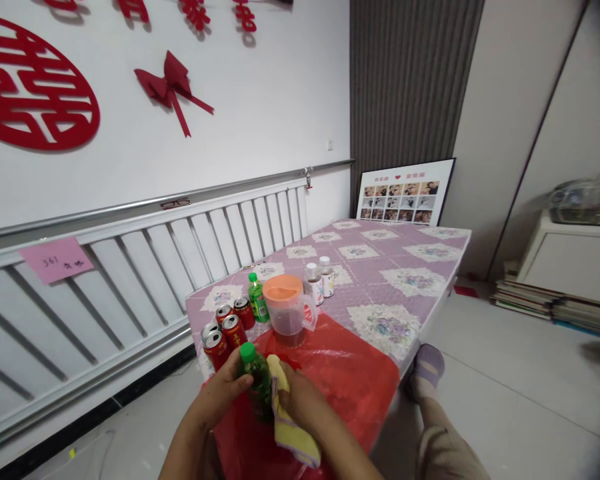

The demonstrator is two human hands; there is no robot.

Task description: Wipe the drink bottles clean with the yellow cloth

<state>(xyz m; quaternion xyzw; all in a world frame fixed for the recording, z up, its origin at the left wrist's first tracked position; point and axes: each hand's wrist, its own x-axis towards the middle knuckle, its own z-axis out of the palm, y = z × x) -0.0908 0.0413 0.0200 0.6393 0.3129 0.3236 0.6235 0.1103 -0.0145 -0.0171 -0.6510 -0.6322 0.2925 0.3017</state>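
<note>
My left hand [223, 390] is wrapped around a green bottle with a green cap [254, 377], held over a red plastic sheet [340, 373]. My right hand [300, 397] presses a yellow cloth [285, 420] against the bottle's side. Just beyond stand several red cans [227, 327], a second green bottle [257, 298], a clear jug with an orange lid [287, 310] and two small white-capped bottles [319, 280].
The things stand on a bed with a purple flowered cover [405, 267] beside a white slatted rail [130, 280]. My leg and socked foot [429, 367] hang at the bed's right edge. A photo board [405, 193] leans at the far end. Stacked books [555, 307] lie on the floor at right.
</note>
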